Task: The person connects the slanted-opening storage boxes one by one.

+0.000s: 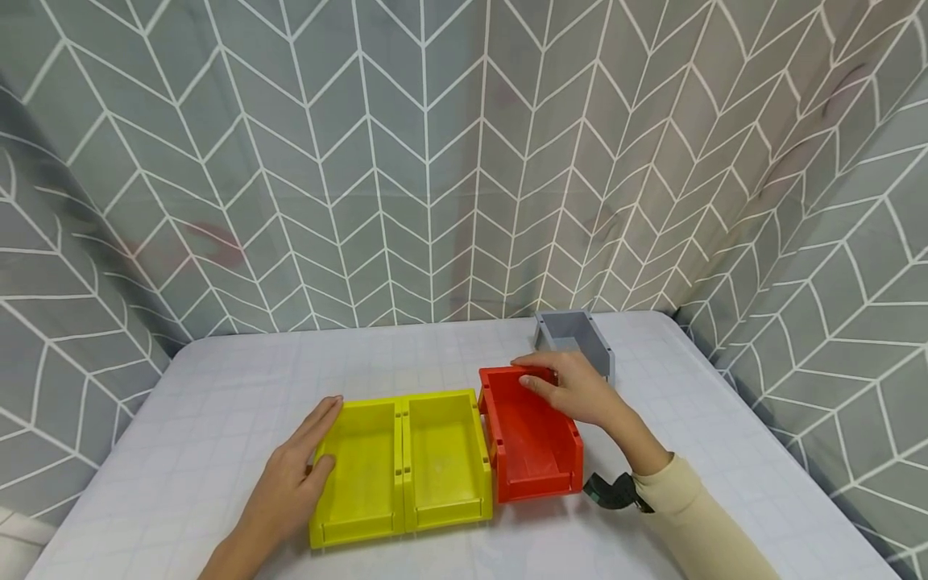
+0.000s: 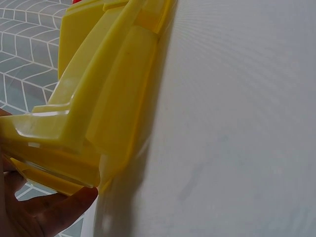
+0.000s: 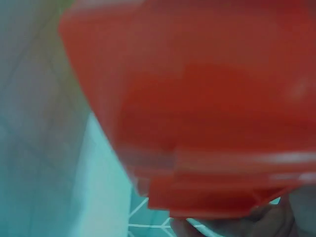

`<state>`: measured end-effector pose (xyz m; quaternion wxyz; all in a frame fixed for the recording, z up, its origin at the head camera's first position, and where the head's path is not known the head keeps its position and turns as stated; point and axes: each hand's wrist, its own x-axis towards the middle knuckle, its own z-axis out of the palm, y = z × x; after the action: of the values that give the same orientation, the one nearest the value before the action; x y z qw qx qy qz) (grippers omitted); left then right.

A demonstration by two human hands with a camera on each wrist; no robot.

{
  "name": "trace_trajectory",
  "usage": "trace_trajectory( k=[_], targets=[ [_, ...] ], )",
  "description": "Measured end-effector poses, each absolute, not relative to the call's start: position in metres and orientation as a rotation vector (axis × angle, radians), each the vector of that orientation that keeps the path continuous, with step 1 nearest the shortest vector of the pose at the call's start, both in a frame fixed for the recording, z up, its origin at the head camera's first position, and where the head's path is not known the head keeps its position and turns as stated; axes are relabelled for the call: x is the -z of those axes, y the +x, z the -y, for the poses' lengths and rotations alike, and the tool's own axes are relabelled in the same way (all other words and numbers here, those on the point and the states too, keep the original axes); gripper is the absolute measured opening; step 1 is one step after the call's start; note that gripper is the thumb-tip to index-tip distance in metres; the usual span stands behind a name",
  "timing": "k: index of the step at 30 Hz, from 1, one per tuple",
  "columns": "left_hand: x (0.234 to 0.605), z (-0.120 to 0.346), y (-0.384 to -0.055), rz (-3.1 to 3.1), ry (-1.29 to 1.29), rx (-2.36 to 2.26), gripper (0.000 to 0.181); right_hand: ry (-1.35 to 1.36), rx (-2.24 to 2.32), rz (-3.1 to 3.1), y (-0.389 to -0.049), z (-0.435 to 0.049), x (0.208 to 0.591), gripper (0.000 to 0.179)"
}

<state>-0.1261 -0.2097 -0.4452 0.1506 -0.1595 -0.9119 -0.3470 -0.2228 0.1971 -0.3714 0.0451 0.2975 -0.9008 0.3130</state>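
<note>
Worktop action, grips on both sides!
Left hand, fingers clasping one yellow bin; right hand, fingers grasping the red bin, just beside the second yellow bin.

Soft light, right-wrist view blurred (bluish too)

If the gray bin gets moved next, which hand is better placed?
Probably the right hand: it's nearest the gray bin, though it must first release the red bin. The left hand is farther off, holding the left yellow bin.
</note>
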Motion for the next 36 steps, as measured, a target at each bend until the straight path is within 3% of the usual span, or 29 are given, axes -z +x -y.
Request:
trace_trajectory(
  k=[6,15,23,36],
  targets=[
    [0.443,0.209,-0.126,2.621,-0.451,0.986,0.073,0.909,-0.777,2.682,-0.199,-0.18,0.361,0.044],
    [0.444,0.208,-0.126,2.608,-0.458,1.005,0.072,0.872,-0.418,2.84,-0.172,-0.151,0.363,0.096],
    [0.444,0.21,-0.126,2.596,-0.476,0.999,0.072,0.918,-0.239,2.858,-0.17,-0.145,0.373,0.106],
    [0.445,0.209,-0.126,2.602,-0.476,1.004,0.074,0.881,-0.147,2.837,-0.168,-0.142,0.379,0.101]
  ],
)
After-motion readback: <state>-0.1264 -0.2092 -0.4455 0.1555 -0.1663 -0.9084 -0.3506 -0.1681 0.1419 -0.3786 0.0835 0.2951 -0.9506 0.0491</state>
